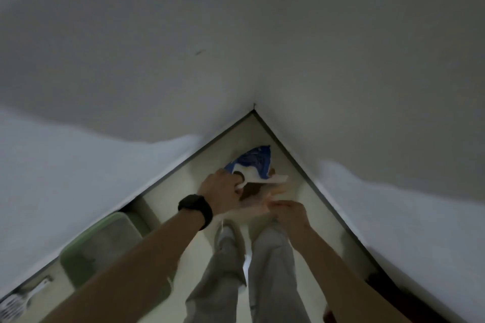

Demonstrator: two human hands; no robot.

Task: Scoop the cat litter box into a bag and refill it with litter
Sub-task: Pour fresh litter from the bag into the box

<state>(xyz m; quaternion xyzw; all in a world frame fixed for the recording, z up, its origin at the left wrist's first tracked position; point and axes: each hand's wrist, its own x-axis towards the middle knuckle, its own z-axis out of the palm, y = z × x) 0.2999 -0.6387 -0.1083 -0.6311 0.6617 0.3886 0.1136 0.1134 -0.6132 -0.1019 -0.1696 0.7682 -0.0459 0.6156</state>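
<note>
I stand in a room corner looking down. My left hand [223, 189], with a black watch on the wrist, grips the top edge of a blue and white litter bag [253, 165] that stands in the corner on the floor. My right hand [290, 214] pinches a thin translucent plastic bag [256, 203] just in front of the litter bag. The green litter box [105, 246] with grey litter sits on the floor at the lower left against the wall. A white slotted scoop [18, 301] lies on the floor beyond it, at the frame's left edge.
Two white walls [236, 47] meet at the corner and hem in the pale floor [178, 186]. My legs in grey trousers [270, 270] and a light shoe [227, 233] stand between the box and the right wall. A dark object [380, 283] lies by the right wall.
</note>
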